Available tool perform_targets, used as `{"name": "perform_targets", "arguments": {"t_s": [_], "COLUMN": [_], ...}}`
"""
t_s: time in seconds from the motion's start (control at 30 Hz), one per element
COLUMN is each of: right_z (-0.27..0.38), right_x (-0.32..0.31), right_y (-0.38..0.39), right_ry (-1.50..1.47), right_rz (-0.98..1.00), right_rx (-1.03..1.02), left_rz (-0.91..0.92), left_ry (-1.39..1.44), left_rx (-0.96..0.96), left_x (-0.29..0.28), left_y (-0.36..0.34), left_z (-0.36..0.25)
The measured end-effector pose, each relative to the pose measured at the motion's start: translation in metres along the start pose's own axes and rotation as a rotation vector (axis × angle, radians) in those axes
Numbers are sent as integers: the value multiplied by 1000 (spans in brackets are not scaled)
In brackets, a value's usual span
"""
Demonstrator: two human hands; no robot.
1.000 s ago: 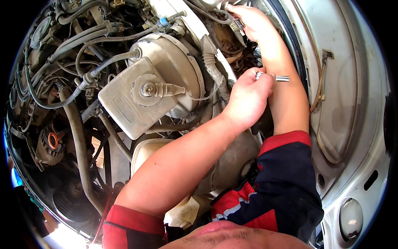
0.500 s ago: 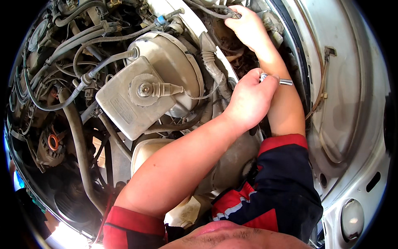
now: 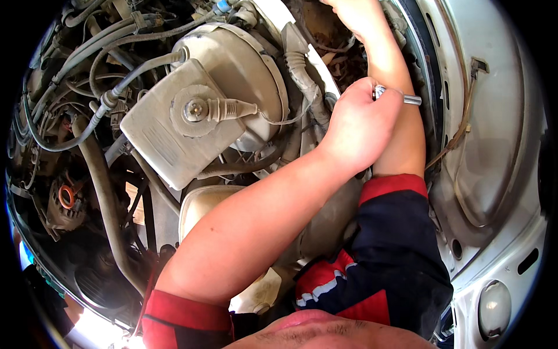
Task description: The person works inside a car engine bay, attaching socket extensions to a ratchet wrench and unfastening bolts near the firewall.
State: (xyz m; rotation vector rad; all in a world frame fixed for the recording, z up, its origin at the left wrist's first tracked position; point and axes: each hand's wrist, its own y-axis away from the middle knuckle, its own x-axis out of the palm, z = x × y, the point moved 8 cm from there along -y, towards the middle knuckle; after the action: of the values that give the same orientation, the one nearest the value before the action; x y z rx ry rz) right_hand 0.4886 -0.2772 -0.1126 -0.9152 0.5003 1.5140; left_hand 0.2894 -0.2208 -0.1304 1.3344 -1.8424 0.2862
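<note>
My left hand (image 3: 366, 125) comes in from the lower left and crosses above my right forearm. It is closed around a chrome socket tool (image 3: 412, 100), whose shiny end sticks out to the right past the forearm; the rest is hidden in the fist. My right hand (image 3: 356, 16) reaches up to the top edge of the view, over a recess with dry leaves (image 3: 343, 70). Its fingers are mostly cut off by that edge, so what they hold does not show. A corrugated sleeve on a hose (image 3: 299, 67) lies left of the recess.
A dusty brake booster (image 3: 244, 64) stands behind a boxy fluid reservoir (image 3: 168, 128) with a round cap and plug. Hoses and wiring (image 3: 96, 168) crowd the left. A beige tank (image 3: 200, 200) sits under my left forearm. The pale body panel (image 3: 494, 128) borders the right.
The view has shifted, so the engine parts sit higher and my right hand is now largely cut off; earlier it gripped a dark hose. My left hand still holds the socket tool.
</note>
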Motion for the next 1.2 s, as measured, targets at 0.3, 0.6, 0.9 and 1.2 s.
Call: {"name": "perform_targets", "arguments": {"t_s": [0.3,0.6,0.9,1.2], "right_z": [1,18,48,30], "right_x": [-1,3,-1,6], "right_y": [7,8,26,22], "right_ry": [-94,-68,93,-92], "right_rz": [-158,-37,1,104], "right_rx": [-114,-246,-429,-225], "left_rz": [-19,34,-23,-13], "left_ry": [-189,-227,-213,-185], "left_rx": [76,114,84,101], "left_x": [-1,1,0,1], "left_y": [-3,-2,1,-1], "left_z": [-1,-4,-3,0]}}
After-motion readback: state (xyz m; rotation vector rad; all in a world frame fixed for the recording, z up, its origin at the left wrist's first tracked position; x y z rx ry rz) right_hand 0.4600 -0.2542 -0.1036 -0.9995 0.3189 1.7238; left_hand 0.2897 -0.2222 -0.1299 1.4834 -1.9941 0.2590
